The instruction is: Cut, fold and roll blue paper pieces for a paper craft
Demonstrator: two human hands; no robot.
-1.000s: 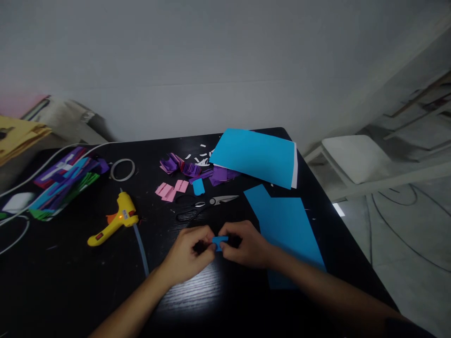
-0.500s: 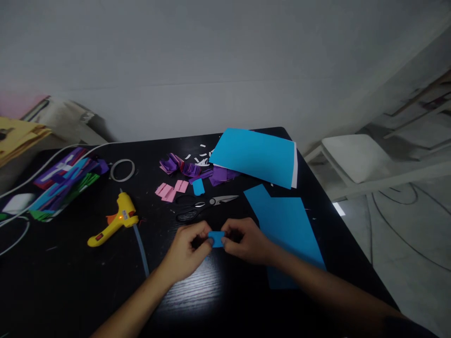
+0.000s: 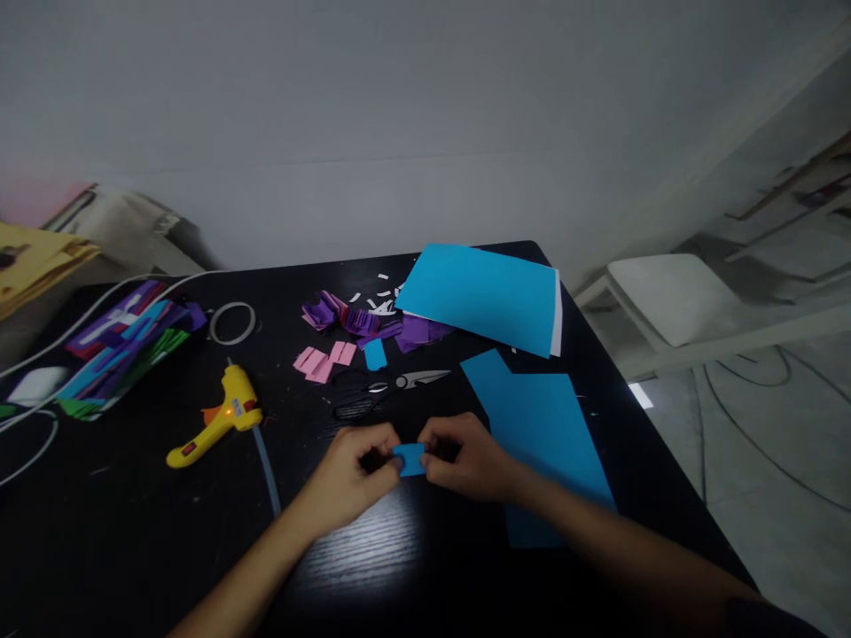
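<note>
- While my forearms [image 3: 266,558] slant inward over the desk [image 3: 133,540], left hand [image 3: 352,470] and right hand [image 3: 469,456] face each other.
- Fingers clamped on either end of a small blue paper [image 3: 413,460], near the scissors [image 3: 422,378].
- Label [image 3: 238,408] on the glue gun [image 3: 226,418]: too small to read.

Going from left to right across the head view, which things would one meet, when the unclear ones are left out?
Coloured paper bundle, yellow glue gun, pink paper pieces, small blue piece on the table, held blue piece between the hands (left hand, right hand), notched blue sheet, white seat.
</note>
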